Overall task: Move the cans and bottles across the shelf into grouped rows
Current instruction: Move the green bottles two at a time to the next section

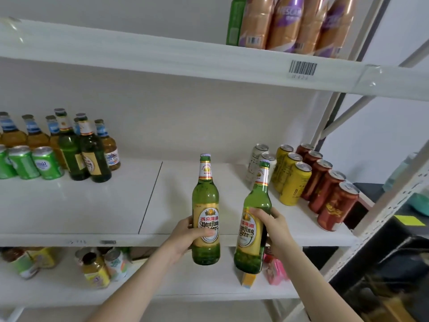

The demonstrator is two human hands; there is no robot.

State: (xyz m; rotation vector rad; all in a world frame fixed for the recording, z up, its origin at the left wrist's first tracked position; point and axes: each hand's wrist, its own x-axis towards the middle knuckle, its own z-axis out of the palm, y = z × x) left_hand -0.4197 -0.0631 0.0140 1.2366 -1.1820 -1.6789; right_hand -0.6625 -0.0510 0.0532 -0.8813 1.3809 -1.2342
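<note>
- Bottles of green glass, two of them, are in your hands. You hold them up in front of the middle shelf (92,205), just past its front edge.
- Your left hand (185,235) grips the left bottle (206,201) low down, over its yellow label. Your fingers wrap round the back and your thumb lies across the front.
- Your right hand (276,226) grips the right bottle (256,201) at its middle, at the top of its yellow label. Your fingers are curled round it from the right side.
- The left bottle stands straight up. The right bottle leans a little, with its top to the right.
- The two bottles are near each other but do not touch.
- On the left end of the middle shelf stand brown bottles (34,138) at the back. Two dark green bottles (92,156) stand in front of them, with green cans (46,162) just beside them.
- On the right end stand white cans (257,159), yellow cans (292,182) and red cans (332,198). Each colour makes its own row from back to front, side by side.
- The top shelf (139,49) holds orange and purple bottles (285,24). A barcode sticker (303,68) is on its front edge.
- The bottom shelf (185,284) holds jars and cans (102,266), too blurry to tell apart.
</note>
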